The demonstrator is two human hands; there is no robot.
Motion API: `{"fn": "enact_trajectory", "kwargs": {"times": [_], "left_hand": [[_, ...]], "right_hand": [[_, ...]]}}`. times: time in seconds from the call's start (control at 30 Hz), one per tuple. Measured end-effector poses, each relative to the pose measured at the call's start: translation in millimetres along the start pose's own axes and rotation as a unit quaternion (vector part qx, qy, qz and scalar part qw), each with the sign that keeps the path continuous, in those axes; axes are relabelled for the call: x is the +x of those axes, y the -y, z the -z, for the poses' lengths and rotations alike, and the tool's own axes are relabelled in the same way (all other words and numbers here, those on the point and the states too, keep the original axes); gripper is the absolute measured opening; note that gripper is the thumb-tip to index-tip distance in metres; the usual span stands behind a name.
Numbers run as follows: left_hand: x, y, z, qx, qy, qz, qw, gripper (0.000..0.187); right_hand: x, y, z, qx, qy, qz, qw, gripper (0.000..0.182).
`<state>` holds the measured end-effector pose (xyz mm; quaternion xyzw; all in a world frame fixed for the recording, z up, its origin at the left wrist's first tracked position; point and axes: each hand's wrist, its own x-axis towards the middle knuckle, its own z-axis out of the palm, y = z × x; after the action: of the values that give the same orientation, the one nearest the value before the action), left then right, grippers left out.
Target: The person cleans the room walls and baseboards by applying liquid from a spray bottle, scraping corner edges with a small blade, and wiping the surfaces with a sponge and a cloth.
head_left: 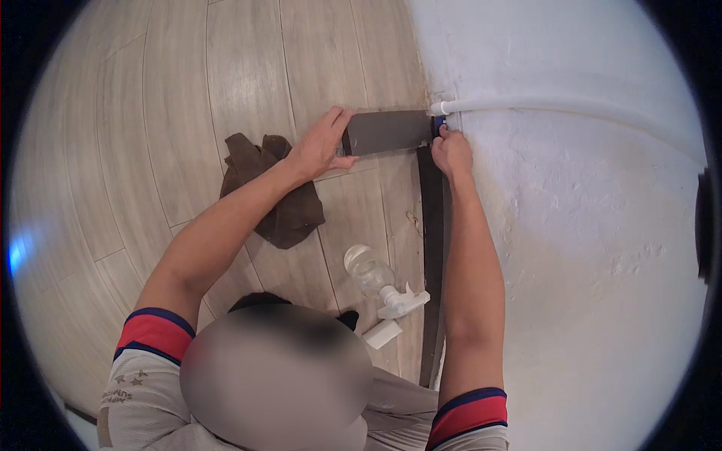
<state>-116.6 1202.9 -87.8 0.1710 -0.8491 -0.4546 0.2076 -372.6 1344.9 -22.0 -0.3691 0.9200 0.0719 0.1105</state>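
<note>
Reaching the wall (pixel 556 248) beside the white hose (pixel 526 102), the grey piece (pixel 387 131) is gripped across one end by the left hand (pixel 317 148); the blue item (pixel 440 119) is touched by the curled right hand (pixel 454 153), its grip unclear. The hose could be knocked by uneven pushing.

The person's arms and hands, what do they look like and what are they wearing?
The left sleeve and right sleeve are short and pale grey, with a red band edged in dark blue. The left one has stars and lettering. The left hand and right hand wear no gloves.
</note>
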Motion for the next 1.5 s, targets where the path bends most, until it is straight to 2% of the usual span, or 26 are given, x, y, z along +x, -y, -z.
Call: {"fn": "enact_trajectory", "kwargs": {"times": [0.1,0.4,0.6,0.8,1.07,1.2,1.3,1.4,1.5], "left_hand": [[-0.6,0.3,1.4,-0.017,0.011,-0.001,1.0,0.085],[-8.9,-7.2,-1.4,0.009,-0.037,-0.017,0.999,0.086],[-12.5,-10.0,-2.5,-0.024,-0.029,0.036,0.999,0.085],[-0.6,-15.6,-0.9,0.004,-0.04,-0.018,0.999,0.083],[3.0,-8.5,-2.3,0.025,0.015,0.009,1.0,0.081],[4.8,-5.8,-5.5,0.049,0.034,0.022,0.998,0.08],[5.6,3.4,-2.5,0.032,0.054,-0.002,0.998,0.083],[-1.1,13.8,-7.4,0.03,-0.012,-0.078,0.996,0.088],[-8.4,16.4,-15.7,0.013,-0.03,-0.086,0.996,0.088]], "right_hand": [[-7.1,2.6,6.8,-0.012,0.003,0.007,1.0,0.037],[-3.0,-1.8,5.4,-0.021,0.003,0.042,0.999,0.037],[0.5,-6.2,2.5,-0.006,0.008,0.032,0.999,0.036],[0.8,-6.6,1.8,-0.008,0.001,0.036,0.999,0.036],[1.9,-10.3,0.6,0.001,0.001,0.055,0.998,0.037],[0.1,-9.9,-2.5,-0.009,-0.036,0.067,0.997,0.036],[-1.5,-3.3,-1.9,-0.003,-0.035,0.048,0.998,0.037],[-7.9,0.7,-0.4,0.009,-0.069,0.056,0.996,0.039],[-18.3,1.4,-8.2,0.018,-0.12,0.062,0.991,0.04]]}}
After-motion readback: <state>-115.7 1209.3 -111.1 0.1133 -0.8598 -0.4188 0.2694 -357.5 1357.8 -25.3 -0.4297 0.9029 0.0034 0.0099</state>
